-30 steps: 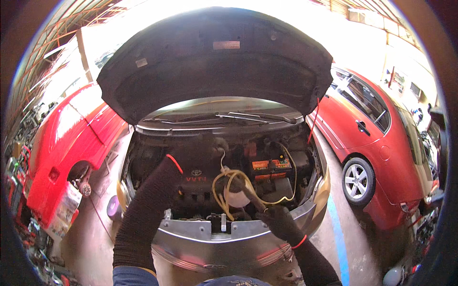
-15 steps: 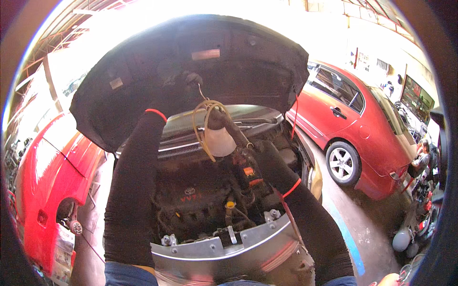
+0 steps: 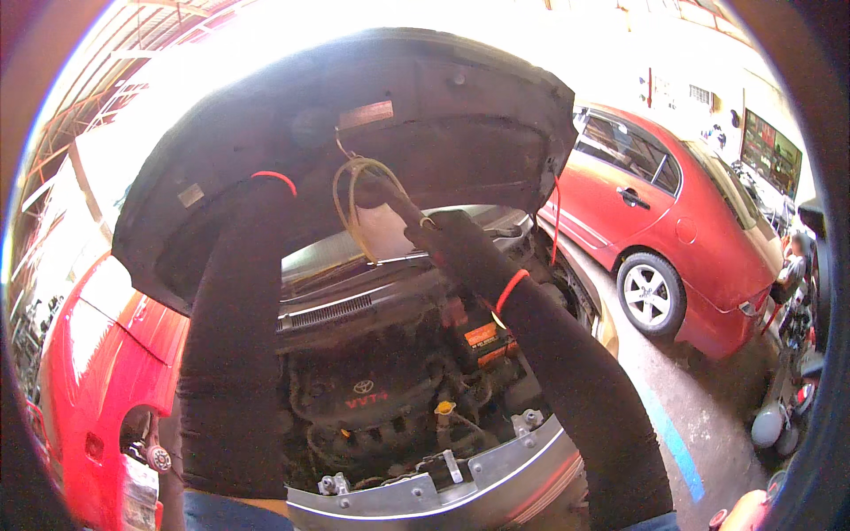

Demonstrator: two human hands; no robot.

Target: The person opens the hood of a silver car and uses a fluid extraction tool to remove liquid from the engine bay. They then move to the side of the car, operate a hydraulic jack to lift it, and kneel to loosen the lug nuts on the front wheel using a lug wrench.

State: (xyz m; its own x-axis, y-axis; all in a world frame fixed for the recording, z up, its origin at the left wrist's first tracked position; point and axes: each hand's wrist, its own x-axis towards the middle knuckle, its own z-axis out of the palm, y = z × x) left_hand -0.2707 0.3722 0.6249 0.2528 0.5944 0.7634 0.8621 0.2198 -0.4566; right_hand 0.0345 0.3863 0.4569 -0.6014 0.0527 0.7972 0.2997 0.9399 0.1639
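A whitish translucent bottle [image 3: 390,232] with a dark top hangs below the raised hood [image 3: 443,106]. Loops of yellowish clear hose [image 3: 343,208] and a thin metal hook [image 3: 339,142] rise from it. My right hand [image 3: 432,228], dark against the engine bay, is closed around the bottle's dark upper part. Reaching up to the hood's shaded underside is my left hand [image 3: 310,146], near the hook; its fingers blend into the dark and cannot be made out. Red bands circle both dark sleeves.
Below lies the engine bay with a dark engine cover [image 3: 363,389], a yellow cap [image 3: 444,408] and an orange-labelled battery [image 3: 487,341]. A red car [image 3: 655,212] stands at right, red bodywork [image 3: 106,354] at left. A person [image 3: 792,265] is at far right.
The bottle and hose have moved up and left, closer to the hood's underside, with my right hand. My left arm has shifted slightly left, and the whole view has tilted a little.
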